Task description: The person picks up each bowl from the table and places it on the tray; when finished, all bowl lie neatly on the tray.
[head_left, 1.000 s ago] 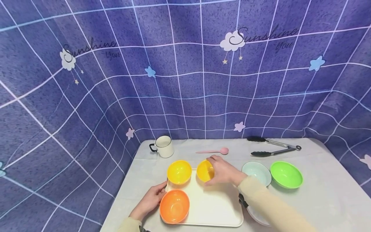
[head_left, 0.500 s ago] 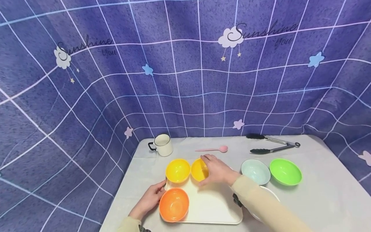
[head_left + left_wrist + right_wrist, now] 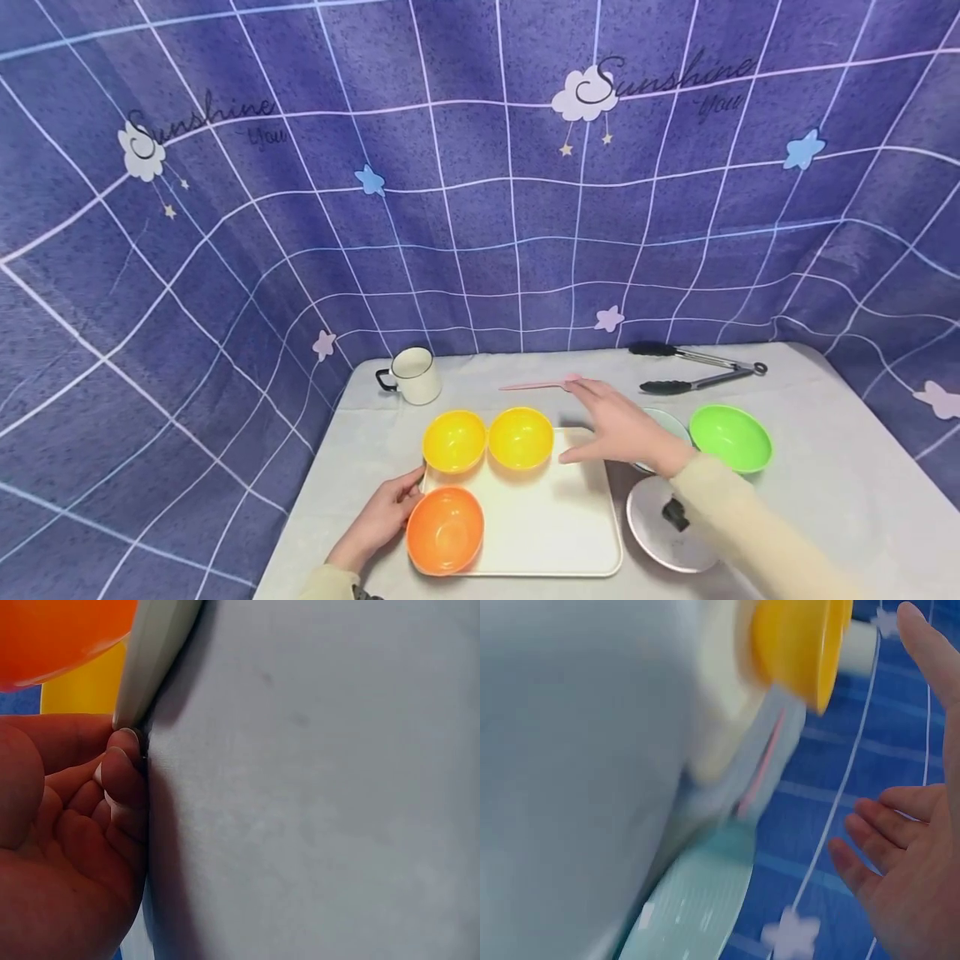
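Observation:
My left hand [image 3: 384, 514] grips the left edge of the cream tray [image 3: 551, 533]; in the left wrist view its curled fingers meet the tray's rim [image 3: 154, 667]. Two yellow bowls, one at the left [image 3: 454, 442] and one at the right [image 3: 521, 438], sit side by side along the tray's back edge. An orange bowl [image 3: 446, 531] occupies the front left corner. My right hand [image 3: 626, 427] is spread and holds nothing, above the tray's back right corner. It is apart from the right yellow bowl and partly hides a pale blue bowl [image 3: 670, 423] and the pink spoon [image 3: 536, 386].
Right of the tray lies a round lid [image 3: 660, 533] with a black knob, partly under my right sleeve. A green bowl [image 3: 731, 439] stands beyond it. Black-tipped tongs [image 3: 705, 382] lie at the back right, a white mug [image 3: 417, 379] at the back left.
My right hand slid the right yellow bowl left against the other yellow bowl, let it go, and moved away to the right. The left hand stays at the tray edge.

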The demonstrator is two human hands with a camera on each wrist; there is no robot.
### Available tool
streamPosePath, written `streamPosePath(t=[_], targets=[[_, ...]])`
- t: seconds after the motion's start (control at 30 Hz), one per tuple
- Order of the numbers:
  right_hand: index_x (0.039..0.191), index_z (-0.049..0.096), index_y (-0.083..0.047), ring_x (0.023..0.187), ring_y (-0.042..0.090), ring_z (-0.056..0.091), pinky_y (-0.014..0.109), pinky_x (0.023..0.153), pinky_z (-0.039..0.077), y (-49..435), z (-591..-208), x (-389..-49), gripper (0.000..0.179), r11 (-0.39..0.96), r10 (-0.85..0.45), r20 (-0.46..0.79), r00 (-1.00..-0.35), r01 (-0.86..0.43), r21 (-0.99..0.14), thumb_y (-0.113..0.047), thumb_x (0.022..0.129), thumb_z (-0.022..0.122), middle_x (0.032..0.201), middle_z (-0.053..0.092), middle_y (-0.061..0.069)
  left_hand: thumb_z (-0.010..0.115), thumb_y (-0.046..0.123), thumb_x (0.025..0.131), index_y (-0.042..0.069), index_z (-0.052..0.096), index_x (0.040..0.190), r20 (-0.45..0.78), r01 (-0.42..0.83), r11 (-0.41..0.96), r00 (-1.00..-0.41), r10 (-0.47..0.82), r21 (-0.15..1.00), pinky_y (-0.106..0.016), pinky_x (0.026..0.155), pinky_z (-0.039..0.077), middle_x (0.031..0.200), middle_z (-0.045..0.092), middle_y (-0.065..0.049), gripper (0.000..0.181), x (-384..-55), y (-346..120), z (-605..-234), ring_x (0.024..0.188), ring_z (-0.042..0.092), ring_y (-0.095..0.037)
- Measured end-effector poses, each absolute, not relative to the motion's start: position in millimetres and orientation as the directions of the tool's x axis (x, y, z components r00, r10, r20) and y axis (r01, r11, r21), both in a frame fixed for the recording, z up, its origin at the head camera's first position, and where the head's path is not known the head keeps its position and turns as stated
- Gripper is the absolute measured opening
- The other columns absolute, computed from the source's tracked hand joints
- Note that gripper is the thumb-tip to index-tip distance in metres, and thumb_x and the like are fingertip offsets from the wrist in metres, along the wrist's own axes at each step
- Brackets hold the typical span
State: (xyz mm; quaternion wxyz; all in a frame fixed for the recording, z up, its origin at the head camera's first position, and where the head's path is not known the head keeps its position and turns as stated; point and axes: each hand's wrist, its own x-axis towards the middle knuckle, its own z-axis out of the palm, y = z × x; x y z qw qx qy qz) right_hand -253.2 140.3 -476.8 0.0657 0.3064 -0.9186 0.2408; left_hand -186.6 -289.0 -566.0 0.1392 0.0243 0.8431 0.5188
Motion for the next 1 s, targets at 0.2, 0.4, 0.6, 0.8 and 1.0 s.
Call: streamPosePath(t=[0.2,0.4,0.6,0.8,1.0], targets=[[0.153,0.044,0.008,0.14,0.046,0.043,0.061,0.113,0.035,207.6,-474.6,-249.1,0.121,0.758,-0.441,0.286,-0.851,-0.524,-0.388,-0.071,0.071,0.085,0.153,0.046,0.027,0.06,0.01,0.104,-0.002,0.044,0.156,-0.199,-0.093,0.467,-0.963,0.181,0.879,-0.025,0.056,0.042,0.088,0.056,-0.006,0.055,-186.4,-293.6,-565.2,0.066,0.05,-0.016],[0.151,0.043,0.01,0.137,0.054,0.04,0.07,0.109,0.033,270.3,-482.3,-239.4,0.121,0.818,-0.341,0.251,-0.906,-0.418,-0.394,-0.071,0.071,0.085,0.151,0.044,0.033,0.059,0.009,0.105,-0.003,0.043,0.156,-0.205,-0.103,0.467,-0.963,0.173,0.878,-0.025,0.056,0.042,0.088,0.056,-0.006,0.055,-185.5,-294.6,-566.0,0.066,0.05,-0.016],[0.147,0.045,0.015,0.131,0.058,0.043,0.073,0.105,0.035,310.1,-504.1,-231.0,0.127,0.845,-0.303,0.268,-0.915,-0.388,-0.368,-0.07,0.064,0.09,0.144,0.046,0.039,0.059,0.008,0.105,-0.004,0.043,0.155,-0.209,-0.11,0.48,-0.965,0.158,0.87,-0.025,0.059,0.044,0.09,0.056,-0.005,0.054,-183.1,-294.7,-566.9,0.07,0.051,-0.017],[0.143,0.045,0.02,0.126,0.059,0.046,0.072,0.103,0.037,328.7,-519.4,-223.4,0.127,0.858,-0.275,0.281,-0.92,-0.367,-0.361,-0.064,0.061,0.093,0.14,0.048,0.041,0.059,0.008,0.105,-0.004,0.044,0.155,-0.195,-0.097,0.49,-0.969,0.152,0.866,-0.025,0.062,0.045,0.091,0.056,-0.005,0.054,-183.5,-291.6,-565.9,0.073,0.052,-0.018],[0.144,0.043,0.021,0.123,0.062,0.047,0.074,0.1,0.037,338.9,-526.6,-216.2,0.125,0.849,-0.247,0.262,-0.933,-0.339,-0.406,-0.057,0.062,0.096,0.138,0.047,0.044,0.061,0.01,0.104,-0.002,0.046,0.155,-0.201,-0.106,0.494,-0.969,0.144,0.863,-0.026,0.064,0.045,0.091,0.056,-0.005,0.054,-183.4,-286.5,-562.0,0.075,0.053,-0.019]])
